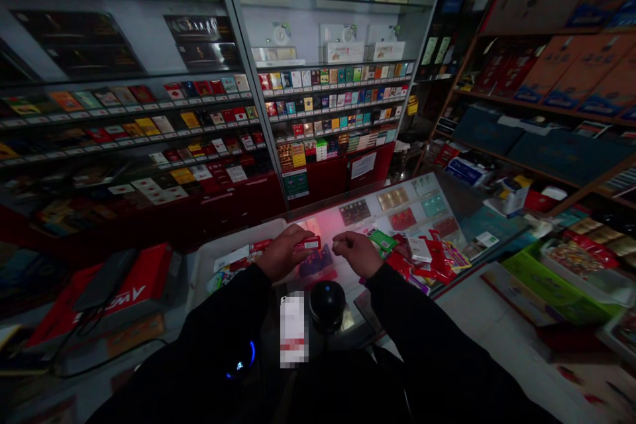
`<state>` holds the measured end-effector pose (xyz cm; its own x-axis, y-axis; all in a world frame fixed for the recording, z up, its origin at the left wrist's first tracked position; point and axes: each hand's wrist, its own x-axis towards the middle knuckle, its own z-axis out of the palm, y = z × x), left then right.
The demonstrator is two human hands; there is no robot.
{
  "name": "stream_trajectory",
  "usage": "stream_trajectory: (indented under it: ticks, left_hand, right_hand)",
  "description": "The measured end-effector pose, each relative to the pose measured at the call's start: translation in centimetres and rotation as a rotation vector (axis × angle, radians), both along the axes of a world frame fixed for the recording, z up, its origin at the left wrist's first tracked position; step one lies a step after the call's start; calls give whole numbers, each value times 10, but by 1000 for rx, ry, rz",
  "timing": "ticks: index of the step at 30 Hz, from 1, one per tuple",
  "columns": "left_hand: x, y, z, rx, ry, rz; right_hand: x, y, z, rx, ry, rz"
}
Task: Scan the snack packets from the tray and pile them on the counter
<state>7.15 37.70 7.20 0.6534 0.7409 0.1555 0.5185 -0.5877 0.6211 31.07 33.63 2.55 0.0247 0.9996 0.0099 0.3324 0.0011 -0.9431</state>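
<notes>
My left hand [284, 253] is closed round a small red pack [312, 243] with a white label on its side, above the glass counter [355, 291]. My right hand [358, 254] faces it a short way off, thumb and fingers pinched together; whatever they may hold is too small to make out. Under my left hand stands a white plastic tray [199, 271] with colourful packets [231, 258] in it. Just right of my right hand lies a heap of red, green and purple packets [405, 262], with a white box [420, 250] on top.
A black round device [327, 305] stands on the counter before me. Left lies a red box [144, 285] with a dark device and cable. Shelves of small packs [328, 103] line the back wall. At right are a green carton [551, 288] and stacked boxes [556, 69].
</notes>
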Motion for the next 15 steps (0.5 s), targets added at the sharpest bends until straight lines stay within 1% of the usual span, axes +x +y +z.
stream_trajectory:
  ticks: [4,6,9,11,13,15]
  left_hand:
    - [11,-9,9,-54,-31,-68]
    - [15,-12,9,-59,-44,-82]
    - [18,-14,7,-61,-54,-78]
    - [19,-15,5,-65,-76,-27]
    - [18,-17,3,-81,-128,73]
    - [18,-18,2,-179,-211,187]
  right_hand:
    - [-19,-5,11,-45,110,107]
    - [-23,-7,14,-57,137,135]
    - [-28,-8,14,-89,174,134]
    - [-29,-9,13,-117,235,108]
    - [-30,-9,12,-148,344,68]
    - [-30,-10,11,-170,458,28]
